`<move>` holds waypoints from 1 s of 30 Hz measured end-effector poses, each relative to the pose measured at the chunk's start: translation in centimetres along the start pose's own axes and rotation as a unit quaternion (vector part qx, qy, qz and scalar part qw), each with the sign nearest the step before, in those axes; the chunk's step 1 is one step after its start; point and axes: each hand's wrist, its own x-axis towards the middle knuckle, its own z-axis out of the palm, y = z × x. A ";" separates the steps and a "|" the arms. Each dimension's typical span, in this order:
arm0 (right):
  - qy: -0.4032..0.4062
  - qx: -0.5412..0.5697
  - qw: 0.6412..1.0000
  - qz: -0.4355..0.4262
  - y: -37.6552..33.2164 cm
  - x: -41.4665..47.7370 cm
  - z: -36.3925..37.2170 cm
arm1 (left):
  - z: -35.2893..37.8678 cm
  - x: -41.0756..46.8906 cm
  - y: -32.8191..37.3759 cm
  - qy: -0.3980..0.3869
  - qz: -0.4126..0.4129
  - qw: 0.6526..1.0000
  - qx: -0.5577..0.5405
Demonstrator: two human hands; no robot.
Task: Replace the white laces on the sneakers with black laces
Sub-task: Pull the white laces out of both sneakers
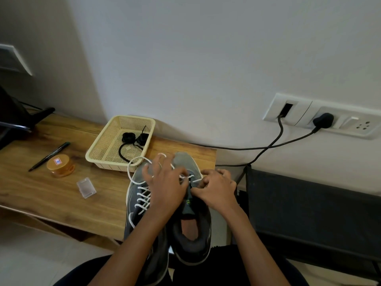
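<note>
Left on the worktop [51, 193], basket [90, 155] holding coiled black laces [128, 137]. Centre frame, two grey sneakers [193, 242] side by side, long axes bottom-to-top, toes toward the wall [206, 58]. Over them, left hand [165, 182] curled round a white lace [129, 172], right hand [218, 190] pinching it; exact hold hard to make out, left-of-frame heel covered by forearm [144, 234].

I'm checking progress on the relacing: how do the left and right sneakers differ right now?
The left sneaker has white lace crossed through several rows; the right sneaker shows white lace only near its toe, its tongue bare. The left hand and right hand are both at the right sneaker's toe end, while the left sneaker lies partly under the left forearm. Both are grey, toes pointing away from the camera.
</note>
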 end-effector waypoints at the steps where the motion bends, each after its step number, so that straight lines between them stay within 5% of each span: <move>1: 0.000 0.003 1.000 0.000 0.0 0.0 0.0 | 0.2 -0.2 0.1 -0.035 0.001 0.999 0.023; 10: 0.000 0.025 1.000 0.010 0.2 0.2 0.3 | 0.5 -0.1 0.2 -0.142 -0.032 0.987 0.064; 30: 0.008 0.048 0.997 0.053 -0.3 -0.3 -0.1 | 0.2 0.3 -0.2 0.029 -0.136 0.990 -0.012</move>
